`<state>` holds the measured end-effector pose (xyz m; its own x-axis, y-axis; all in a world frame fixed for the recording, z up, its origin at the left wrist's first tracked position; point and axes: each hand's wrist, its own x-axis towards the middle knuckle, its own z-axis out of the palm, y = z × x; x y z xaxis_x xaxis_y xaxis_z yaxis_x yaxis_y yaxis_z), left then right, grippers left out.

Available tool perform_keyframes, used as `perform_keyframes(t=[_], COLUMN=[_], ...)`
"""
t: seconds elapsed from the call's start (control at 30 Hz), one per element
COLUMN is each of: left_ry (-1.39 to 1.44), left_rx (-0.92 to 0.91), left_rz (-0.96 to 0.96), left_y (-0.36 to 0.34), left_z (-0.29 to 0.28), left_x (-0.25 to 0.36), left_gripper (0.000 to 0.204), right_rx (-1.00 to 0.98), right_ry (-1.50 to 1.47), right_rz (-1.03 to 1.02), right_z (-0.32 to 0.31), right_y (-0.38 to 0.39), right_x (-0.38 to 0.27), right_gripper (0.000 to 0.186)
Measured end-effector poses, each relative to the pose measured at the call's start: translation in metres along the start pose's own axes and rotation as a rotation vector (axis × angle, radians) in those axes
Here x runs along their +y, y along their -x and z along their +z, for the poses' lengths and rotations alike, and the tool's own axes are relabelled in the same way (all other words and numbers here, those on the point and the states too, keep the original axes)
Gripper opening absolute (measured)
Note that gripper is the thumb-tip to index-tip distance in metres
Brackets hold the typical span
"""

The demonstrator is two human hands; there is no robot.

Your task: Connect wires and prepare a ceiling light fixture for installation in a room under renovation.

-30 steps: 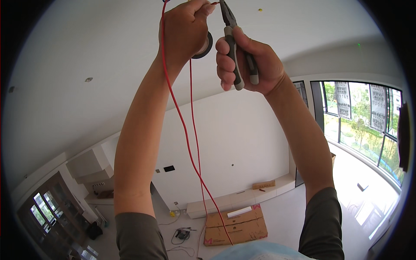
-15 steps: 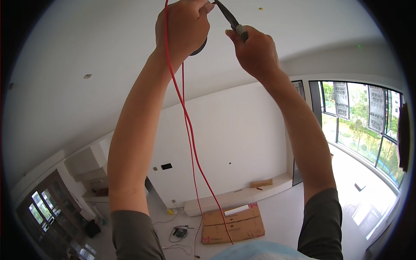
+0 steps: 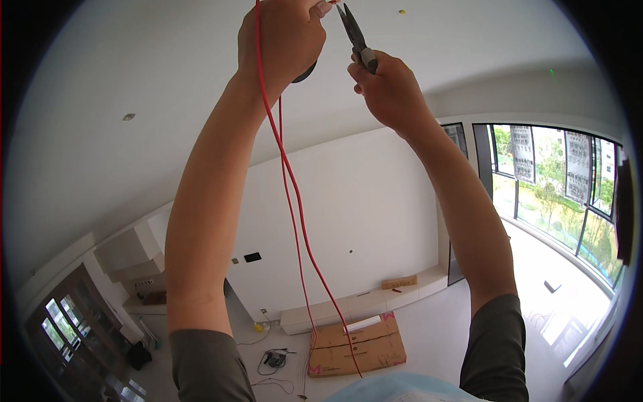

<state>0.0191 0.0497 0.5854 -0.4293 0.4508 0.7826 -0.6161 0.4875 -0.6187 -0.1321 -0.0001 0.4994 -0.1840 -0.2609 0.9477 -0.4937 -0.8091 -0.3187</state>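
Both my arms reach up toward the white ceiling (image 3: 134,67). My left hand (image 3: 281,37) is closed around red wires (image 3: 295,194) near a dark round hole in the ceiling (image 3: 305,72); the wires hang down in two strands past my forearm. My right hand (image 3: 388,90) grips the handles of grey pliers (image 3: 355,37), whose pointed jaws aim up toward the wire ends at my left fingertips. The wire ends themselves are cut off by the top edge of the picture.
A flat cardboard box (image 3: 355,345) lies on the pale floor below, with a small dark device and cables (image 3: 273,360) beside it. A low white ledge (image 3: 362,305) runs along the far wall. Large windows (image 3: 556,181) are at the right, dark cabinets (image 3: 74,335) at lower left.
My right hand turned the pliers from handles-forward to jaws pointing up at the wire ends, and shifted slightly lower and right. The left hand stayed on the red wires.
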Motion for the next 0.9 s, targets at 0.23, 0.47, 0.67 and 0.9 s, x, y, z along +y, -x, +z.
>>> perform_keyframes(t=[0.23, 0.47, 0.67, 0.9], left_ry=[-0.046, -0.038, -0.084, -0.092], left_rx=[-0.019, -0.042, -0.069, -0.092], left_rz=[-0.004, -0.048, -0.036, -0.021], left_y=[-0.001, -0.001, -0.002, -0.005], left_z=[-0.003, -0.010, -0.007, -0.008], left_x=[0.003, 0.009, 0.002, 0.006], left_gripper=[0.029, 0.029, 0.031, 0.033], right_rx=[0.041, 0.186, 0.198, 0.270], right_ry=[0.234, 0.341, 0.353, 0.482], right_rz=[-0.047, -0.157, -0.165, -0.232], right_z=[-0.004, 0.002, -0.001, -0.005], right_y=[0.002, -0.005, -0.006, -0.008], right_x=[-0.034, -0.025, -0.023, -0.017], right_gripper=[0.031, 0.030, 0.029, 0.027])
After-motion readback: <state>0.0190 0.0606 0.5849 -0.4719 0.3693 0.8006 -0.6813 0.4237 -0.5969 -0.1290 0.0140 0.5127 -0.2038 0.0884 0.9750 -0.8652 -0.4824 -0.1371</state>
